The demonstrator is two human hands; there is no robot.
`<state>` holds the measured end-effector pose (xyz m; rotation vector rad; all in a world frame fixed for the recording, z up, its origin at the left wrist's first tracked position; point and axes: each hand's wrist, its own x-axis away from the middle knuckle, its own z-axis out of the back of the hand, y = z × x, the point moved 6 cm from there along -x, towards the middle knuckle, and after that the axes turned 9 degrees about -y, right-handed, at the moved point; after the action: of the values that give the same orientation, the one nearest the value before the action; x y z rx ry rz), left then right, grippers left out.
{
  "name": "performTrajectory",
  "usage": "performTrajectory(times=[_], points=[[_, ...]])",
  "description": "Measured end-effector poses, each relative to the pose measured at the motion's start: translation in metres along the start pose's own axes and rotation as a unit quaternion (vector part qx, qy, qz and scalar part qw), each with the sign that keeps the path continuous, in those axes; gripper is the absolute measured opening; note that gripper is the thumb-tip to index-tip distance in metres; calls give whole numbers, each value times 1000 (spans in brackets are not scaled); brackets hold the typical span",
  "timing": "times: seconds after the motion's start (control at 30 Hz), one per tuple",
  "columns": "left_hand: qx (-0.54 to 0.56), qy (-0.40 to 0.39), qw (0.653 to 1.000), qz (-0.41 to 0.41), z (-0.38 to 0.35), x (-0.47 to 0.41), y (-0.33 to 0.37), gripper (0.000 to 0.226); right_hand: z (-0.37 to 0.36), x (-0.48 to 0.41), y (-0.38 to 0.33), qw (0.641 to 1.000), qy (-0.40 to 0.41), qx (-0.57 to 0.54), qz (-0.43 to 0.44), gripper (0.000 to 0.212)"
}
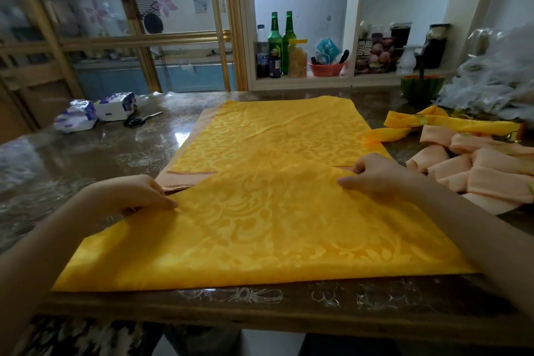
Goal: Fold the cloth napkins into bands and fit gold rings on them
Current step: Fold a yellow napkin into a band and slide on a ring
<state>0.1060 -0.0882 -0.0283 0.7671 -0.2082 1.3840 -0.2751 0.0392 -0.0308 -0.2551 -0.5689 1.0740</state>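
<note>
Yellow damask with a glossy woven scroll pattern is pinched at its far edge by the curled fingers of your left hand (pixel 138 193) and right hand (pixel 375 173). Some fingertips are hidden under the cloth. This napkin (pixel 260 234) lies flat, reaching almost to the near edge of the table (pixel 86 159). Behind it is a flat stack (pixel 274 130), yellow over peach. Peach bands (pixel 476 173) on the right are cut off by the frame, and bare table stretches left towards the scissors (pixel 143 120).

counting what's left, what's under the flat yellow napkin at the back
Peach cloth peeks out along the flat yellow napkin's left and near edges; how many layers beneath is covered.
</note>
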Motion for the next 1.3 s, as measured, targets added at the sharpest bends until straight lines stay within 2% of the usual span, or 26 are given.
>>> performTrajectory(times=[0.2,0.43,0.63,0.83,0.9,1.0,1.1,1.3], points=[[2,77,995,-56,1,0,15,15,3,0,1,1000,20,-24,2,36],[12,24,999,-28,-1,-1,12,15,6,1,-2,999,-28,-12,27,34],[58,4,994,-94,-5,-11,69,40,5,-14,-39,998,-14,-12,68,37],[81,51,982,-162,-13,-45,132,19,-2,-44,-68,995,9,-46,84,34],[103,80,976,-175,-13,-56,141,20,-6,-55,-70,994,23,-61,88,29],[125,112,967,-194,-14,-65,144,19,-14,-64,-67,990,60,-73,107,17],[144,126,959,-211,-13,-73,139,18,-16,-67,-63,984,94,-80,131,16],[132,183,934,-276,-14,-73,139,11,-16,-69,-65,979,108,-80,154,12]])
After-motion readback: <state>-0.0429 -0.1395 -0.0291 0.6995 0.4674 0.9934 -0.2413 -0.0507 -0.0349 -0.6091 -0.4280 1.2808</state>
